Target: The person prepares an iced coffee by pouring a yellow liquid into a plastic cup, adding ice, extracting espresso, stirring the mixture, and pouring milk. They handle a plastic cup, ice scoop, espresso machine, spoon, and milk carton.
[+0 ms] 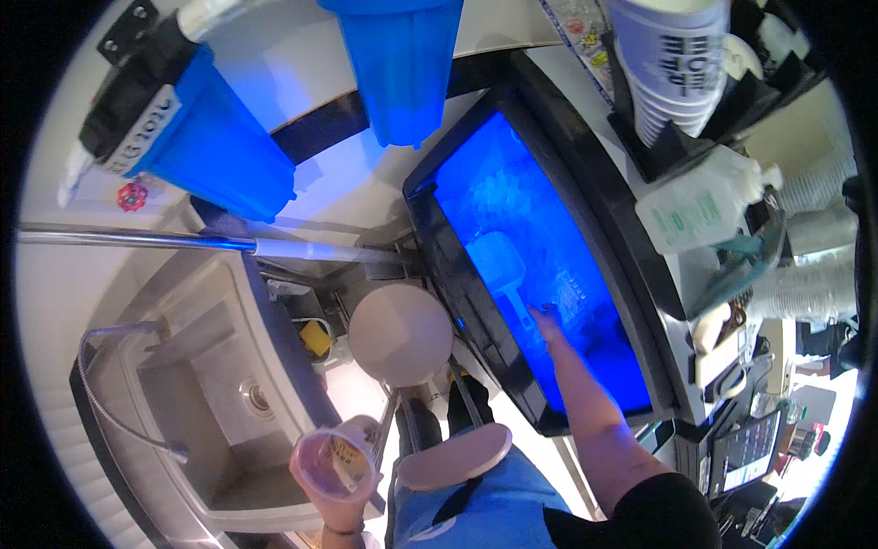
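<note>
My left hand point(336, 491) holds a clear plastic cup point(339, 463) near the front rim of the sink; the cup bears a label with writing, and its inside looks purplish. My right hand point(547, 322) reaches into a blue-lit ice bin point(576, 233), beside the handle end of an ice scoop point(499, 264). The scoop lies on the ice with its bowl pointing away from me. Whether my fingers touch the handle is hard to tell, but they do not appear closed around it.
At left is a sink point(226, 384) with a hose faucet point(103, 412). A round stool seat point(401, 335) stands between sink and bin. Two blue filter housings point(219, 147) hang above. Stacked cups point(672, 68) and a white plastic jug point(699, 199) sit at the bin's right. A yellow sponge point(316, 337) is beside the sink.
</note>
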Motion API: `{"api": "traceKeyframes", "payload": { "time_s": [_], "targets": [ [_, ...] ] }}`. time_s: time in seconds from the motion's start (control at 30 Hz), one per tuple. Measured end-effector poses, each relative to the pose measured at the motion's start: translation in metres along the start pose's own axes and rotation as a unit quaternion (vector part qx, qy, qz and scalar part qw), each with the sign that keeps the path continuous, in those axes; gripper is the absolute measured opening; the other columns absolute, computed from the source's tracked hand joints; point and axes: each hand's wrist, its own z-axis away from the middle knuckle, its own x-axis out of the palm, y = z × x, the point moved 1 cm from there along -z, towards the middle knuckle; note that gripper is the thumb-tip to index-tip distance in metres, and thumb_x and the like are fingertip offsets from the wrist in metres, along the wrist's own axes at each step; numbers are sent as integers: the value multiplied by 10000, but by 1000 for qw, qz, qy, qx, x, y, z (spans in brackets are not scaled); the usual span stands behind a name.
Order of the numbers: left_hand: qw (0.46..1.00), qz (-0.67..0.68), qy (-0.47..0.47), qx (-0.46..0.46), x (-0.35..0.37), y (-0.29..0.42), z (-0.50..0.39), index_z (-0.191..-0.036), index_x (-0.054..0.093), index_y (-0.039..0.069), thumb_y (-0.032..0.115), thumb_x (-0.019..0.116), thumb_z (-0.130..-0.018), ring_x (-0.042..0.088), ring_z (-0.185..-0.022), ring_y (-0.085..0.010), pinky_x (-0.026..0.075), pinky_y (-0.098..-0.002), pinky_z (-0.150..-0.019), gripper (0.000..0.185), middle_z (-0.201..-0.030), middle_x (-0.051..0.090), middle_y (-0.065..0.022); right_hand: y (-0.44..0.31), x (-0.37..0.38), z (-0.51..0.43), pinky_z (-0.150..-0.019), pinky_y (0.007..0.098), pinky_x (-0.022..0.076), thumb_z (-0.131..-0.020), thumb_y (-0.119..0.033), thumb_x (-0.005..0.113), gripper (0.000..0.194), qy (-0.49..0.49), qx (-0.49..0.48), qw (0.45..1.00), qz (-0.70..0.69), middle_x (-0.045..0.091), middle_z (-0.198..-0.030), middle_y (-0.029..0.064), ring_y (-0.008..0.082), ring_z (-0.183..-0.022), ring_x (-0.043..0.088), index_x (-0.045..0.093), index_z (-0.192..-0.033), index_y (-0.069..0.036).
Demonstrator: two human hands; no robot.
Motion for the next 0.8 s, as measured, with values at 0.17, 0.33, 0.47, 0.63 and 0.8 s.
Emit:
{"api": "traceKeyframes", "payload": {
  "time_s": [0.17,0.33,0.47,0.63,0.8],
  "targets": [
    [995,12,15,-102,18,-8,6,-1487,212,63,416,973,-550,432,-1332,-313,365,-479,-1143,1257,-1420,410,-147,21,48,-100,-1094,481,381,-866,-489,693,762,-85,-91,943,309,495,-1448,226,410,-1339,456,464,-1417,-14],
    [998,-17,-5,-60,26,-8,-7,-1481,223,63,410,967,-550,440,-1318,-294,372,-449,-1116,1241,-1403,417,-134,39,2,-62,-1045,502,429,-893,-422,677,679,-81,-117,936,321,549,-1364,257,432,-1260,519,484,-1387,2],
    [998,5,-8,-68,31,-15,-18,-1476,213,49,344,966,-539,444,-1317,-298,367,-451,-1120,1237,-1403,413,-145,50,-66,-15,-954,515,482,-924,-445,663,694,128,-83,860,488,624,-1243,253,380,-1132,621,444,-1375,35],
    [996,39,5,-79,39,-25,-18,-1463,197,26,259,974,-503,473,-1286,-311,390,-458,-1114,1257,-1388,410,-157,27,-88,-81,-1012,527,447,-1038,-418,467,652,164,-187,961,122,610,-1280,229,373,-1174,595,307,-1481,32],
    [997,-11,-32,-70,42,-27,-20,-1471,189,44,295,972,-525,486,-1283,-318,388,-471,-1116,1253,-1421,403,-178,53,-35,-171,-1207,460,199,-1064,-313,433,636,103,-201,957,183,330,-1516,316,412,-1454,260,220,-1515,81]
  ]
}}
